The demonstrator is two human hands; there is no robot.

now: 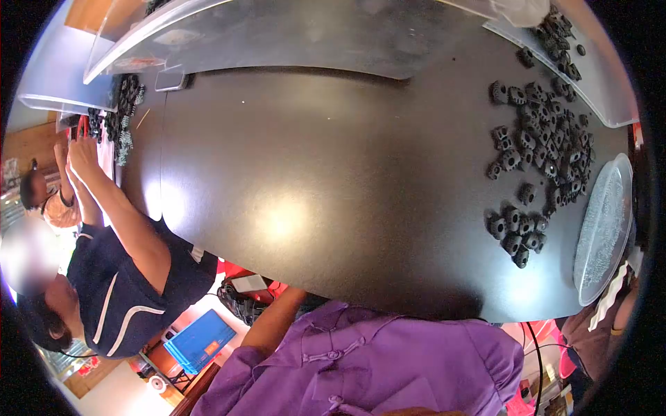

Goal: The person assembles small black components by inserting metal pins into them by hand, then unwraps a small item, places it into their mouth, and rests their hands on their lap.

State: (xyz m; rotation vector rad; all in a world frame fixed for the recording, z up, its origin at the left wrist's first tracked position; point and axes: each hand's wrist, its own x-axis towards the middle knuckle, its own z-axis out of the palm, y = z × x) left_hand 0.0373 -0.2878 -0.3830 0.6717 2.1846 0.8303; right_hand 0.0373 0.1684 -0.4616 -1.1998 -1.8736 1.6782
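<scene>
Neither of my hands shows. My left forearm (276, 320) comes out of the purple sleeve and passes out of sight at the table's near edge. On the right side of the dark table (312, 173) lies a loose spread of small black ridged parts (548, 139), with a smaller cluster (517, 232) nearer to me. Right of them rests a clear oval plastic container (603, 229) with a speckled look.
A co-worker in a dark shirt (132, 284) reaches toward black parts (125, 114) at the far left. Clear plastic panels (277, 38) stand along the far side. Blue crates (201, 340) sit lower left. Another person (59, 201) is beyond.
</scene>
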